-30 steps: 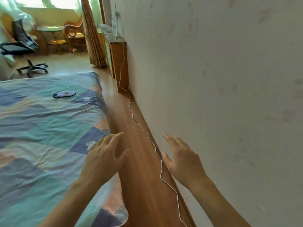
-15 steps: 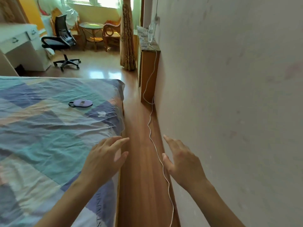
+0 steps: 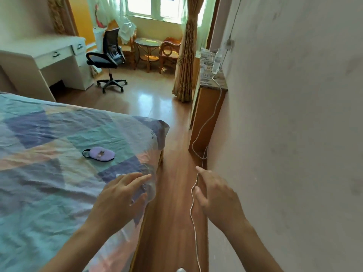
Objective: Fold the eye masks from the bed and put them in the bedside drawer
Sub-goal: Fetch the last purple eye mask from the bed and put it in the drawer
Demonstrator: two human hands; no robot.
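Observation:
A purple fuzzy eye mask with a black strap lies flat on the patchwork bed cover, near the bed's far right corner. My left hand hovers over the bed's right edge, fingers spread, holding nothing, a short way in front of the mask. My right hand is held over the floor strip beside the wall, fingers apart and empty. A wooden bedside cabinet stands ahead against the right wall; its drawer front is not visible from here.
A white cable runs along the wooden floor from the cabinet top, where a plastic bottle stands. The wall is close on my right. Further off are a black office chair, a white desk and a curtain.
The view has moved forward along the bed and tilted up; the eye mask and the cabinet are nearer. Both hands stay open and empty in front of me.

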